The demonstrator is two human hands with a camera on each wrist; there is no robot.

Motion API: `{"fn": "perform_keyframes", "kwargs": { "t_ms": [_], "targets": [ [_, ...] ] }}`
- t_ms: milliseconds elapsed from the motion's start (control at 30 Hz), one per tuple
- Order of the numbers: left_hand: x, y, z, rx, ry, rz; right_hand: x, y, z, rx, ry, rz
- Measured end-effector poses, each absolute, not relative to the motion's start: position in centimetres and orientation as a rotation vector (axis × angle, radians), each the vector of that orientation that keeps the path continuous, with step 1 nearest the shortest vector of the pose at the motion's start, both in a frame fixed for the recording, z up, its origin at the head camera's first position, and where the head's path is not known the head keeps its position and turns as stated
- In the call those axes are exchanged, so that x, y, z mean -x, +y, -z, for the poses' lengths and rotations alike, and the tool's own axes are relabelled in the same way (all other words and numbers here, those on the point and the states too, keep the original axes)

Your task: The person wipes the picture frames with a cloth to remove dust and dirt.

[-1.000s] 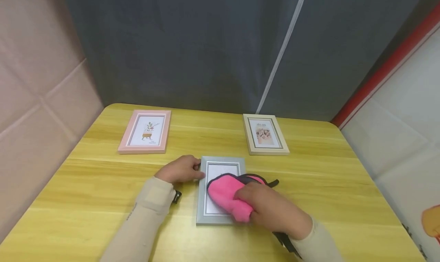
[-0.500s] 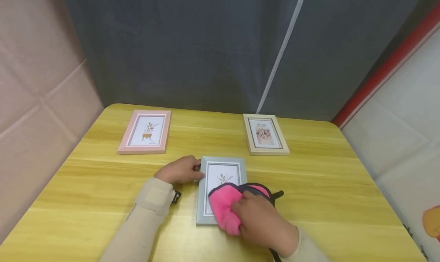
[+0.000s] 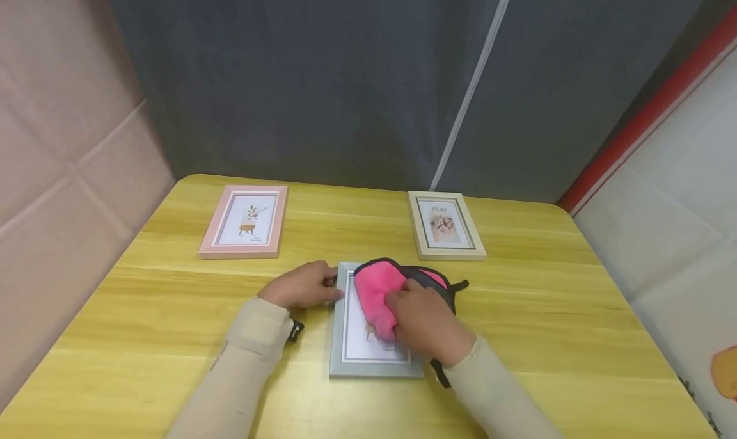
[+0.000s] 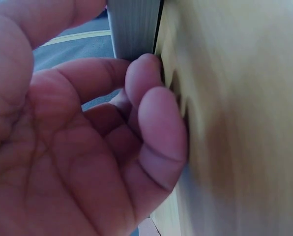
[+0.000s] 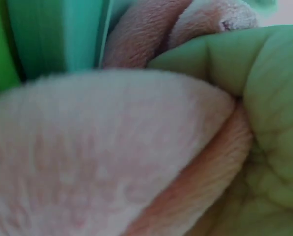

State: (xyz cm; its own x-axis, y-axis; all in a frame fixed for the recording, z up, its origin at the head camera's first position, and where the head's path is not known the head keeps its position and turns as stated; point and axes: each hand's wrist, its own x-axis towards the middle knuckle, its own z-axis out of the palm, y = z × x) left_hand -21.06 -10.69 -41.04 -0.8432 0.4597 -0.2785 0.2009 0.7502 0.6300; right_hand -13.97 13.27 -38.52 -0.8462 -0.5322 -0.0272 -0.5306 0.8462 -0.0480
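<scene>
A grey-blue picture frame (image 3: 338,343) lies face up near the middle of the table, with a plant print behind its pane. At its left edge my left hand (image 3: 302,285) holds it, thumb on the rim. The left wrist view has the curled fingertips (image 4: 161,123) down at the tabletop, right by the frame's side (image 4: 134,29). My right hand (image 3: 425,320) grips a fluffy pink cloth (image 3: 375,285) with black edging and a black loop, bunched over the frame's upper part. Close up in the right wrist view, the cloth (image 5: 82,152) folds into the palm.
A pink picture frame (image 3: 210,234) lies at the back left of the wood-grain table (image 3: 144,336). Further right at the back is a cream picture frame (image 3: 478,240). A dark grey curtain (image 3: 299,93) hangs behind the table's far edge, with pale walls at both sides.
My right hand first drew the pink cloth down toward the frame's lower part, then moved it back up to the top, baring the lower print. The left hand stays at the frame's edge.
</scene>
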Motion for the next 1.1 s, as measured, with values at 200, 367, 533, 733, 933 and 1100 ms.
{"fn": "perform_keyframes", "kwargs": {
  "t_ms": [200,367,533,733,933,1100],
  "targets": [
    [21.0,-10.6,41.0,-0.488,2.532,-0.833,15.3,13.3,38.7,0.749,2.940,0.127],
    [20.9,-10.4,40.9,-0.473,2.519,-0.852,15.1,15.1,38.5,0.846,2.911,0.401],
    [20.9,-10.4,40.8,-0.452,2.510,-0.877,13.2,16.4,37.4,1.053,2.867,0.463],
    [21.0,-10.5,40.8,-0.479,2.505,-0.886,9.4,16.3,36.0,1.131,2.711,0.395],
    [21.0,-10.5,40.9,-0.484,2.506,-0.888,8.0,15.1,36.5,1.119,2.721,0.194],
    [20.9,-10.6,40.7,-0.497,2.518,-0.871,8.4,14.3,37.1,1.063,2.838,0.110]
  ]
}}
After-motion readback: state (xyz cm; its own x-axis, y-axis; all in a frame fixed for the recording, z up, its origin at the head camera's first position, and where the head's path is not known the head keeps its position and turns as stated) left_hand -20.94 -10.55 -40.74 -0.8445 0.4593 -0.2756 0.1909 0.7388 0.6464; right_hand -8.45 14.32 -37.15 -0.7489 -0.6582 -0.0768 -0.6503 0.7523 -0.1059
